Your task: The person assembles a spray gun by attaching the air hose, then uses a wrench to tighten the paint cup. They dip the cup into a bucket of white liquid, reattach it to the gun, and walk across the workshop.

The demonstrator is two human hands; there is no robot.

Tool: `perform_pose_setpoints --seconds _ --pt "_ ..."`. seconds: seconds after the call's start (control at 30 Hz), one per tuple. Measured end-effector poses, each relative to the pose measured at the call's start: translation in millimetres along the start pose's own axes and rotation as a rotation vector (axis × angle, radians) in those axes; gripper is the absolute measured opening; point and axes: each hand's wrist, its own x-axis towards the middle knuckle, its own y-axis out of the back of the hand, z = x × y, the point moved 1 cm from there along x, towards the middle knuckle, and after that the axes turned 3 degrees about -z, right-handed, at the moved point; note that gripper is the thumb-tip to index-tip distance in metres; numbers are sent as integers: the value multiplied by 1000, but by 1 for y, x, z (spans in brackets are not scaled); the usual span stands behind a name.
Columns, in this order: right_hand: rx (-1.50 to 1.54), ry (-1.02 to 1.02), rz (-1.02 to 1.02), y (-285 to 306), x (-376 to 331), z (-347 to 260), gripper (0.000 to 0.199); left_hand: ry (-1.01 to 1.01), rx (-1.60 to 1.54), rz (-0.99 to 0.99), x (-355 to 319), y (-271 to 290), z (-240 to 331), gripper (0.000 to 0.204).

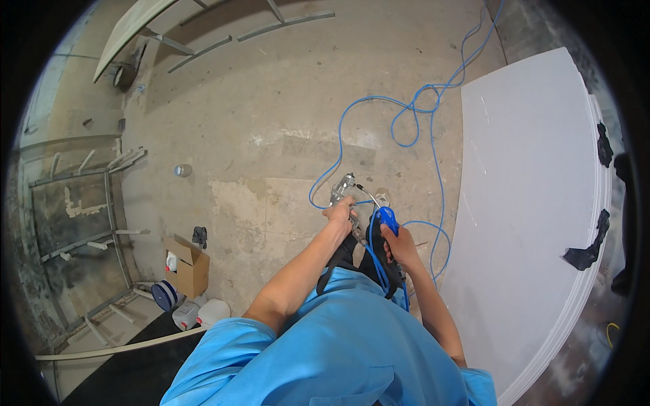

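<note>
My left hand (338,211) is closed around a silvery metal air tool (342,187), held out in front of my legs with its narrow end pointing away from me. Its exact kind is too small to make out. In my right hand (402,246) is a blue air blow gun (388,217), gripped by its handle. The gun's thin bent metal nozzle (370,194) reaches left, its dark tip beside the front part of the metal tool. A blue air hose (376,260) hangs down close to my legs between both hands. My fingers partly hide both handles.
More blue hose (433,108) loops over the concrete floor. At right lies a stack of large pale boards (525,196) with black scraps (588,247). Left are an open cardboard box (191,274), white jugs (213,312), a jar (182,170) and a metal frame (116,216).
</note>
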Motion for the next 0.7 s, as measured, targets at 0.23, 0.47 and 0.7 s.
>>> perform_pose_setpoints --seconds 0.23,0.47,0.7 --pt "9 13 -11 -2 -3 -6 38 5 21 -47 0 -2 1 113" --pt "17 19 5 -2 -4 -7 37 -8 -5 -41 -6 -2 8 108" --pt "17 28 -6 -4 -3 -5 38 -96 8 68 -25 -5 10 60"
